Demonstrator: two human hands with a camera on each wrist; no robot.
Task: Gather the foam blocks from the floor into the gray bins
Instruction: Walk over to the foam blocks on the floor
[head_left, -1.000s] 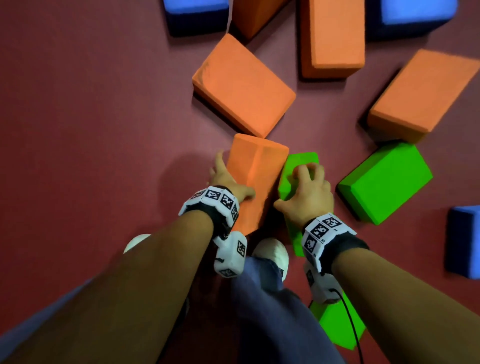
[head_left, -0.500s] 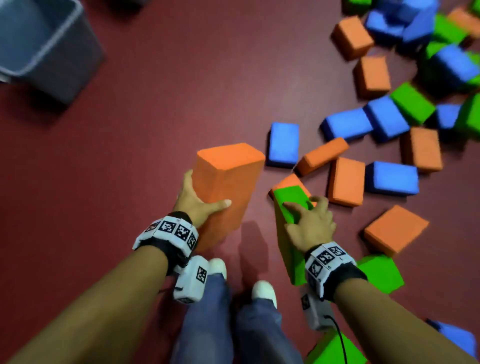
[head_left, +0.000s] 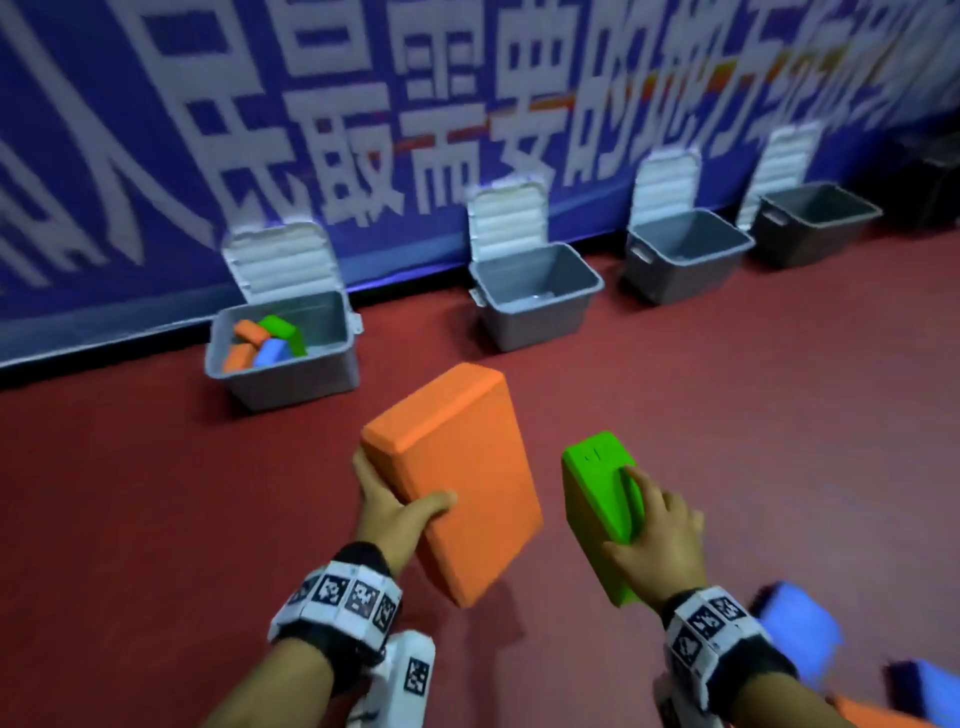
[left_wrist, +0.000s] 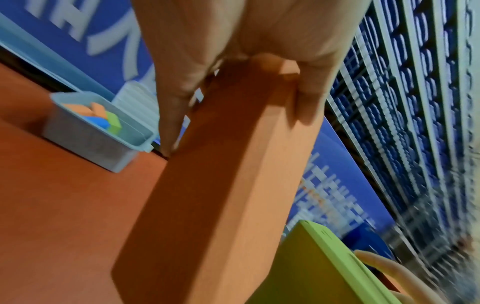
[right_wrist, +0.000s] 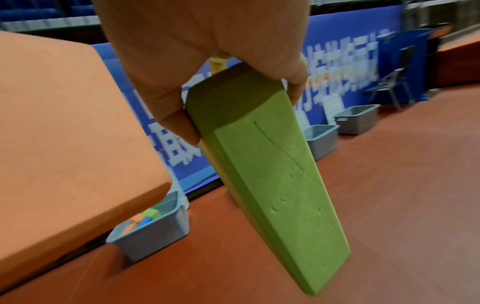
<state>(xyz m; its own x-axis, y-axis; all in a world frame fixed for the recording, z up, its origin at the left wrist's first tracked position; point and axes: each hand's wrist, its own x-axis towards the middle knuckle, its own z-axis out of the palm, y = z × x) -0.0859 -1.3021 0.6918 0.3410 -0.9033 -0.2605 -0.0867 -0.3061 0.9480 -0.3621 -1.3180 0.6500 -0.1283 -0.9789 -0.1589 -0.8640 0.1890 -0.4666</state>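
Orange block (head_left: 457, 478): gripped in left hand (head_left: 387, 512). Green block (head_left: 597, 499): clasped in right hand (head_left: 657, 540). Gray bin (head_left: 283, 364) ahead of both.

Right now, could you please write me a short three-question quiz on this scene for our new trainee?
1. True or false: the left hand grips the green block.
2. How many gray bins stand along the blue banner in the head view?
A. two
B. four
C. six
3. Fill in: only the ____ bin already holds blocks.

Key:
1. False; it grips the orange block, and the right hand grips the green one.
2. B
3. Leftmost; the interiors visible in the other bins show no blocks.
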